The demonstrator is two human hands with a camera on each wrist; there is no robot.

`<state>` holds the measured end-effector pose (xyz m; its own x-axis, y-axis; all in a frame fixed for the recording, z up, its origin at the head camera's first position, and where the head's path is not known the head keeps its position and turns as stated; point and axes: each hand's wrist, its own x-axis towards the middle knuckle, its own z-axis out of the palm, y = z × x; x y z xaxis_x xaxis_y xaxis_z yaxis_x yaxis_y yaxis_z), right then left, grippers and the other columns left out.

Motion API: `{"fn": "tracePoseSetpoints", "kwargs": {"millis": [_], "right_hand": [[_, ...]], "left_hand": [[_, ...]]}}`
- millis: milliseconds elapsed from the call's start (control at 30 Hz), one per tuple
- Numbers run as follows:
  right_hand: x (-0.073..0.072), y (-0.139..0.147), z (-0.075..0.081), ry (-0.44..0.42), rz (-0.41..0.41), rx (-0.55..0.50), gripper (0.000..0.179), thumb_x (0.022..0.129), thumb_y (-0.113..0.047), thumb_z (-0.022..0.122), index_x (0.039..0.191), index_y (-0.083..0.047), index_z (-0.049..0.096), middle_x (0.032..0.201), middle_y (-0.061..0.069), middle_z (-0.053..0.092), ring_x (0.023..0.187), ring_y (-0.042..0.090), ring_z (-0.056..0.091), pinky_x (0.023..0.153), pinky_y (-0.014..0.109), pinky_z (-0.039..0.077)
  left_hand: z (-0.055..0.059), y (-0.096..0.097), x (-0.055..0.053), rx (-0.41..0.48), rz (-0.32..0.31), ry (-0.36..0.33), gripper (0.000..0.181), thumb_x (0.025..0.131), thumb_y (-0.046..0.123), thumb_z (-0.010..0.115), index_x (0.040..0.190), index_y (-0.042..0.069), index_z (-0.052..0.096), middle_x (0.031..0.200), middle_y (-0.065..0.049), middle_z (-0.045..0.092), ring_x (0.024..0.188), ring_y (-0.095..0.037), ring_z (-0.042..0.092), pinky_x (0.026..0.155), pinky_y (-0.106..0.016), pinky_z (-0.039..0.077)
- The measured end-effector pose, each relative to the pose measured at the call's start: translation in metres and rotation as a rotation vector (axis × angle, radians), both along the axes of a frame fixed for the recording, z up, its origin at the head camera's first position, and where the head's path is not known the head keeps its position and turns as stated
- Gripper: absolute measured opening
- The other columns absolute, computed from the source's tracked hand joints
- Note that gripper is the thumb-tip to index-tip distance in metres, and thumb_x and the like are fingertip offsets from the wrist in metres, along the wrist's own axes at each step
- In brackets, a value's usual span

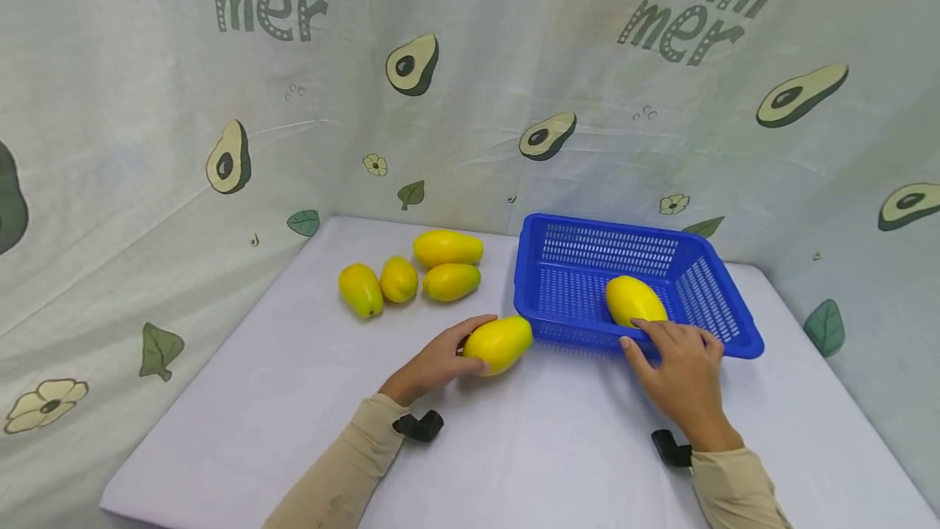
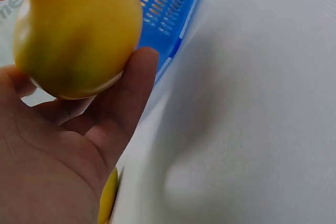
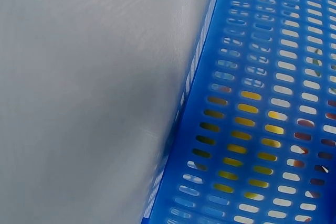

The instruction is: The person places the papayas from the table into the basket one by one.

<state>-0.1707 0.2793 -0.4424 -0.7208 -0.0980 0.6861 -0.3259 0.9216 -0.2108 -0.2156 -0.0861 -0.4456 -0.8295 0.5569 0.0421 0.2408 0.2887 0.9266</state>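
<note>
Head view shows a pale backdrop cloth (image 1: 470, 104) printed twice with the word "Summer", split as "Sum" over "mer", among avocado halves, leaves and small flowers. It wraps three sides of the white worktop (image 1: 294, 398), whose near edge and left front corner lie open and bare.

One blue slotted basket (image 1: 587, 325) stands at the right rear, its near rim just beside the hands. Six yellow mangoes are in view. One mango (image 1: 630, 299) lies inside the basket against the near wall. Four mangoes (image 1: 411, 276) sit in a loose cluster at the rear left, well apart from the basket. The sixth mango (image 1: 499, 343) rests just in front of the basket's left corner.

The left hand (image 1: 436, 364) has its grip curled round that sixth mango, thumb and fingers on either side. The right hand (image 1: 679, 370) lies with fingers spread and straight over the basket's near rim, fingertips touching the mango inside.
</note>
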Motion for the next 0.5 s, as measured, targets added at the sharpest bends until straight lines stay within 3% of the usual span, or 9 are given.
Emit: {"fn": "tracePoseSetpoints", "kwargs": {"millis": [267,500], "right_hand": [[0.003,-0.001,-0.003,-0.010,0.009,0.005,0.039,0.085,-0.030,0.075,0.115,-0.005,0.070,0.109,0.019,0.069,0.104,0.041,0.054,0.092,0.062,0.027],[0.001,0.001,-0.002,0.006,0.011,0.000,0.038,0.086,-0.028,0.074,0.115,-0.005,0.070,0.108,0.019,0.069,0.105,0.041,0.054,0.092,0.062,0.027]], "left_hand": [[-0.002,-0.006,0.001,0.027,0.031,0.007,0.074,0.087,0.020,0.068,0.154,0.013,0.038,0.153,-0.002,0.044,0.128,-0.022,0.047,0.110,-0.047,0.035],[0.001,-0.011,-0.003,0.045,0.056,0.018,0.070,0.085,0.016,0.063,0.152,0.017,0.042,0.147,0.000,0.048,0.123,-0.022,0.048,0.108,-0.046,0.035]]}}
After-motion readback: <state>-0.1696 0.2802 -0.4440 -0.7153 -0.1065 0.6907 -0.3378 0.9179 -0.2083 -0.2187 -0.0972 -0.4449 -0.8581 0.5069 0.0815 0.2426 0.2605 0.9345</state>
